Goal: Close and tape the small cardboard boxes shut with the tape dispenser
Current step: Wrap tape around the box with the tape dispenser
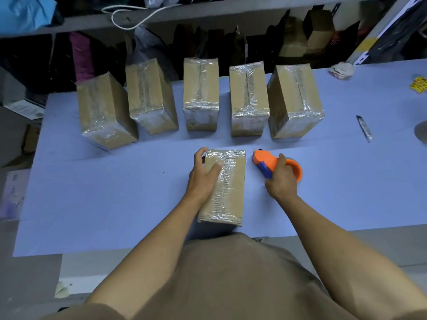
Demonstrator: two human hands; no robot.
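Nothing there could be read. The yellow packet (418,85) at the far right edge of the table (92,181) carried dark print, too small and blurred to make out. The white box (25,109) down on the left had a printed label, likewise unreadable. The taped cardboard boxes (221,188) showed no legible markings.

The box (227,188) lies under the left hand (203,179); the tape dispenser (272,165) sits right of it; five boxes (201,93) stand beyond.
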